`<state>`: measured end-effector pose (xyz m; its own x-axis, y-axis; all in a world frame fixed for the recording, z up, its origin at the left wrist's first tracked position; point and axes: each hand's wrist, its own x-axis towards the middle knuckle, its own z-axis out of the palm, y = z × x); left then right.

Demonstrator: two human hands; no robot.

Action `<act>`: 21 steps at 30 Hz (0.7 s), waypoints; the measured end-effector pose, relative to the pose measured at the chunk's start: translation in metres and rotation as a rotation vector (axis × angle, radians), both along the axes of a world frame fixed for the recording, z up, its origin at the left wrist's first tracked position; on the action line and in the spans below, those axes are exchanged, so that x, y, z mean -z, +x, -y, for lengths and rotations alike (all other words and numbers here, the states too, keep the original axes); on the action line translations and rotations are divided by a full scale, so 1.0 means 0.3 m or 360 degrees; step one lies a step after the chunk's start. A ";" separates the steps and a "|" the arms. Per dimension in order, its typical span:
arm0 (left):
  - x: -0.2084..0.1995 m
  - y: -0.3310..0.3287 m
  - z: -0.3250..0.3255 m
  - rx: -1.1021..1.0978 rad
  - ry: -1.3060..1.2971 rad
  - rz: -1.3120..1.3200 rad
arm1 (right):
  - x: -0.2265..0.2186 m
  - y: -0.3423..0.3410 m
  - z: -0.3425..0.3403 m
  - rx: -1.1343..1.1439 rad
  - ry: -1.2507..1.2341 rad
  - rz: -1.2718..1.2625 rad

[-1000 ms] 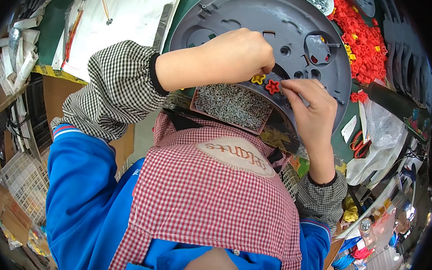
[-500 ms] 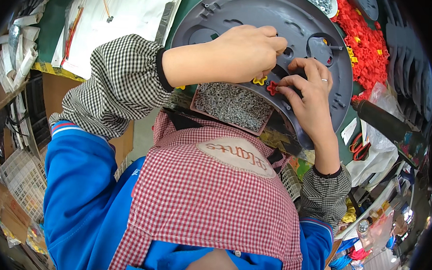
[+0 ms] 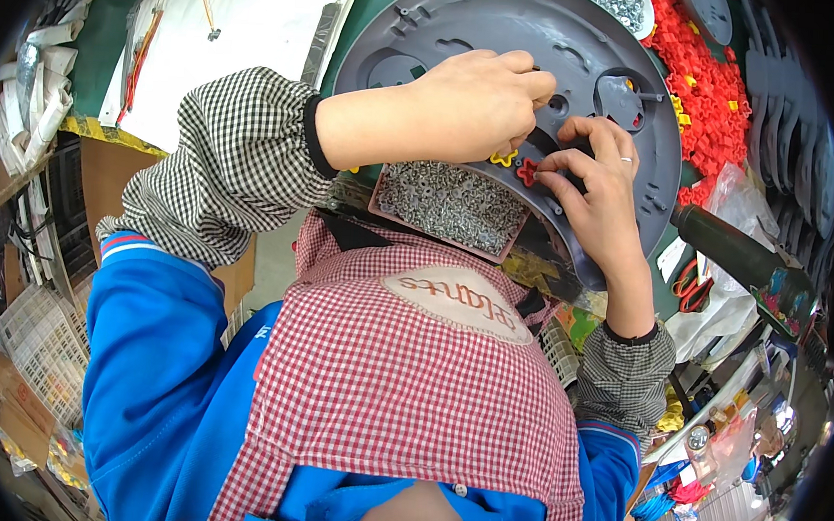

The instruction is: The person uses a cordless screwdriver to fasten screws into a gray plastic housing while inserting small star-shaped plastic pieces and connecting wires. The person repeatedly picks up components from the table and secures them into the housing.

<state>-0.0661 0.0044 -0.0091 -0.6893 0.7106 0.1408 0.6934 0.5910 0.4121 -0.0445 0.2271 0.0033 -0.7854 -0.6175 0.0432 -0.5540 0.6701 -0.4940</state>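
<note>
A large grey curved plastic panel (image 3: 508, 27) with bosses and round recesses lies in front of me. My left hand (image 3: 484, 102) is closed over its middle, fingers curled, hiding whatever they hold. At the panel's near edge my right hand (image 3: 602, 176) pinches a red star-shaped plastic piece (image 3: 526, 172) between thumb and index finger, its other fingers bent over the panel. Just left of that sits a yellow star-shaped piece (image 3: 503, 158), partly under my left hand. Close below, a shallow pinkish box (image 3: 374, 206) is full of small metal screws.
Red plastic pieces (image 3: 707, 116) with a few yellow ones are heaped at the right. A white dish (image 3: 650, 15) of metal hardware stands behind the panel. Scissors (image 3: 692, 287) and a dark cylindrical object (image 3: 724, 243) lie right. Paper sheets (image 3: 250, 31) are at the left.
Both hands keep nearly the same pose on the panel. The dark cylindrical object at the right appears slightly lower in view.
</note>
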 end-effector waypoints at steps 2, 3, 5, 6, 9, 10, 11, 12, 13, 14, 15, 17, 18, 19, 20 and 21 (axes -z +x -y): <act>-0.005 -0.003 0.002 0.0004 0.0021 0.0029 | -0.001 -0.001 0.000 -0.0010 0.0013 0.0003; -0.010 -0.007 0.000 0.0003 0.0011 0.0050 | -0.002 -0.003 0.002 -0.0014 0.0023 -0.0002; -0.019 -0.015 -0.002 0.0000 -0.0011 0.0089 | -0.005 -0.005 0.006 -0.0039 0.0051 -0.0007; -0.019 -0.013 0.001 -0.0027 0.0062 0.0095 | -0.009 -0.007 0.009 -0.0061 0.0070 -0.0006; -0.032 0.009 0.031 -0.0101 0.0238 0.0056 | -0.015 -0.015 0.020 -0.0076 0.0120 -0.0021; -0.046 0.019 0.050 -0.0123 0.0266 0.0002 | -0.016 -0.019 0.024 -0.0076 0.0136 -0.0030; -0.064 0.031 0.078 -0.0158 0.0278 -0.0057 | -0.017 -0.026 0.032 -0.0086 0.0136 -0.0005; -0.082 0.053 0.100 -0.0172 0.0311 -0.0055 | -0.024 -0.028 0.031 -0.0101 0.0136 0.0019; -0.104 0.081 0.119 -0.0190 0.0344 -0.0054 | -0.033 -0.027 0.025 -0.0121 0.0136 0.0041; -0.128 0.102 0.158 -0.0212 0.0346 -0.0061 | -0.033 -0.023 0.025 -0.0116 0.0115 -0.0009; -0.137 0.121 0.186 -0.0189 0.0422 -0.0131 | -0.027 -0.021 0.027 -0.0110 0.0107 -0.0014; -0.144 0.137 0.280 -0.0208 0.0324 -0.0421 | -0.025 -0.015 0.025 -0.0070 0.0095 0.0001; -0.138 0.129 0.342 -0.0262 0.0240 -0.0581 | -0.031 -0.011 0.020 -0.0038 0.0116 0.0011; -0.128 0.106 0.420 -0.0610 0.0084 -0.0941 | -0.038 -0.009 0.031 -0.0019 0.0119 0.0019; -0.079 0.060 0.558 -0.0915 -0.0117 -0.1128 | -0.036 -0.009 0.030 -0.0035 0.0107 0.0039; -0.066 0.051 0.661 -0.1405 -0.0325 -0.0928 | -0.035 -0.009 0.033 -0.0041 0.0104 0.0042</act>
